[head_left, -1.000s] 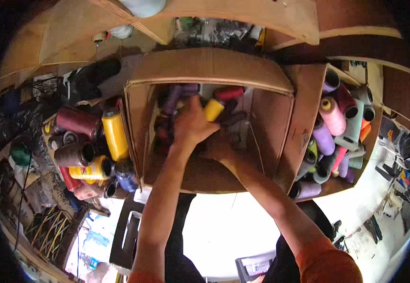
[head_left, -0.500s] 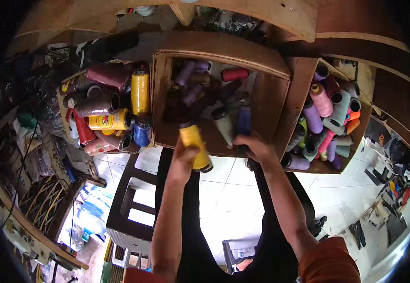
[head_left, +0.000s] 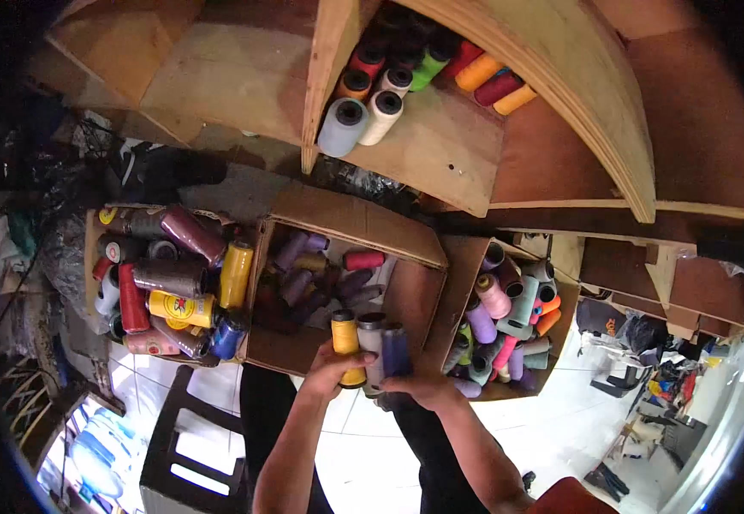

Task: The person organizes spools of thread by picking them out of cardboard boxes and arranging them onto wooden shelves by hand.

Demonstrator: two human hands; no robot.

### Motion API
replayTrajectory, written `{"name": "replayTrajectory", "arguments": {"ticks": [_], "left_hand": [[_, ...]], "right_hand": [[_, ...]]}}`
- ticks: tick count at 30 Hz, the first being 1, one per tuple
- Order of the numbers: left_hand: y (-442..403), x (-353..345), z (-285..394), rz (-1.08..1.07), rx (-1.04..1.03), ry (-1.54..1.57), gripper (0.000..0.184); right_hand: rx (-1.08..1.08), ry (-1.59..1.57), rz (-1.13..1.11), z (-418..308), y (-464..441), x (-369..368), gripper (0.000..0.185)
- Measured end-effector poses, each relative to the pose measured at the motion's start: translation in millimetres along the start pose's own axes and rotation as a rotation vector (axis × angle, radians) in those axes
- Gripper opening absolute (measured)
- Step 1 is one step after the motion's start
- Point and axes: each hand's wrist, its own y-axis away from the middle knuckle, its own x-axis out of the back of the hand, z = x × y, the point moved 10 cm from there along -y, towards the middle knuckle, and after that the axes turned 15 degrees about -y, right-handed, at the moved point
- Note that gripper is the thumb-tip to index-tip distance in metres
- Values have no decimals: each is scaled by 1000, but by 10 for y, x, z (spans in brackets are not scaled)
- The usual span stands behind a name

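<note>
My left hand [head_left: 329, 370] is wrapped round a yellow thread spool [head_left: 347, 343], held upright at the front edge of the middle cardboard box [head_left: 419, 295]. Against it on the right stands a grey spool [head_left: 373, 347], and beside that a dark blue spool [head_left: 396, 349]. My right hand [head_left: 423, 385] has its fingers closed at the lower end of the blue spool; which fingers bear the grey one is partly hidden. Inside the middle box lie purple spools [head_left: 291, 251] and a red spool [head_left: 363, 259].
Boxes full of coloured spools stand at the left [head_left: 94, 257] and the right [head_left: 547, 368]. Above, a wooden shelf [head_left: 440, 163] holds more upright spools. A dark crate-like frame [head_left: 162, 454] stands on the white floor at lower left.
The yellow spool has been lifted from the middle box, and the grey and blue spools are now held up beside it. The view has tilted up, bringing the shelf spools into sight.
</note>
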Motion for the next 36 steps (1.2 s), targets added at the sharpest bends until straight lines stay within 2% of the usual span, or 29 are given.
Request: {"name": "replayTrajectory", "arguments": {"ticks": [1,4,5,7,9,11,12,15,18,21,24,28,33,35,36], "left_hand": [[33,-23,111,-3,-15,20,39],[78,-2,294,-53,-78,108,41],[0,102,140,-67,-87,142,42],[-82,160,24,-67,-92,189,43],[-82,146,109,-27,-85,212,43],[-70,71,114,-42,-59,231,43],[-83,50,121,-52,-49,235,43],[-92,19,-12,-105,-75,259,42],[2,-76,196,-126,-103,248,41],[15,-18,200,-101,-109,265,42],[-20,59,203,-96,-131,315,41],[-75,99,177,-129,-148,326,43],[-30,118,231,-68,-120,285,43],[-118,249,92,-11,-102,262,40],[-120,305,10,20,-83,255,39]], "right_hand": [[78,222,28,-88,-11,155,60],[-6,-312,217,-488,-150,430,48],[-122,-570,205,-642,-227,432,44],[4,-481,156,-1182,-423,631,35],[177,-765,152,-1459,-767,872,29],[278,-791,172,-1836,-1072,980,26],[429,-831,195,-2076,-1194,979,24],[765,-503,228,-2513,-1680,1150,26],[865,-289,454,-2656,-2057,1281,33],[865,268,798,-3011,-1833,1103,36],[1108,551,993,-3154,-1801,1004,30],[813,647,948,-3112,-2113,1074,33],[811,576,913,-3114,-1938,1028,30],[882,284,751,-2994,-2031,1211,27],[937,-14,602,-2790,-2243,1474,26]]}}
